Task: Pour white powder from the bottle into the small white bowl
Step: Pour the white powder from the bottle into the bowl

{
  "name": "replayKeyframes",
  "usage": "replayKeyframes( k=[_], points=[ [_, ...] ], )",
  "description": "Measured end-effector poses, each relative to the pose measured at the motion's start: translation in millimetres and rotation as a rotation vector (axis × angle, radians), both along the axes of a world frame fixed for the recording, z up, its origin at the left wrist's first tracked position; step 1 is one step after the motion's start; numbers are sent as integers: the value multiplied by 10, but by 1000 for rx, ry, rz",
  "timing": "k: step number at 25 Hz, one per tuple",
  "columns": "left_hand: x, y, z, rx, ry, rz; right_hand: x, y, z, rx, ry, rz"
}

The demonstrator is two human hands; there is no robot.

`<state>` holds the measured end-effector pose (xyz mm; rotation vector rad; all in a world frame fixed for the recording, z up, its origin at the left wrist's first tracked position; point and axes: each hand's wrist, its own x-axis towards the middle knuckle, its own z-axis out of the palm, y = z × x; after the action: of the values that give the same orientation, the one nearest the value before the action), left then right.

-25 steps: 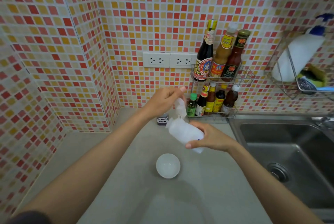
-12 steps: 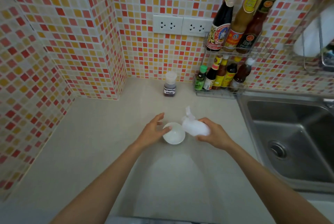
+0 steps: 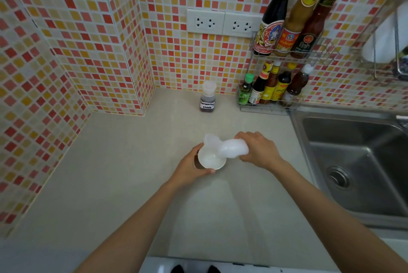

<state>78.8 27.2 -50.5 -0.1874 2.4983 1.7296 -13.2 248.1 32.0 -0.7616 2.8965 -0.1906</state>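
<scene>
Near the middle of the counter point(image 3: 123, 162), my left hand point(image 3: 189, 169) cups the small white bowl point(image 3: 210, 159), fingers curled around its rim. My right hand point(image 3: 259, 151) grips the bottle point(image 3: 234, 148), tipped on its side with its open flip cap over the bowl's far edge, white powder inside the bowl

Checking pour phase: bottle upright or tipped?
Tipped. The bottle lies nearly level in the right hand, its open mouth over the bowl.
</scene>
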Motion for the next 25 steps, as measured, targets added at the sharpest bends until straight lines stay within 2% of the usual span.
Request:
replayKeyframes(
  k=[6,12,25],
  points=[
    [32,20,-11,24,-18,32,-71,-56,125,114,93,70],
    [35,18,-10,28,-33,26,-90,-88,214,186,84,111],
    [61,39,-50,92,-39,38,-91,-138,371,228,116,161]
  ],
)
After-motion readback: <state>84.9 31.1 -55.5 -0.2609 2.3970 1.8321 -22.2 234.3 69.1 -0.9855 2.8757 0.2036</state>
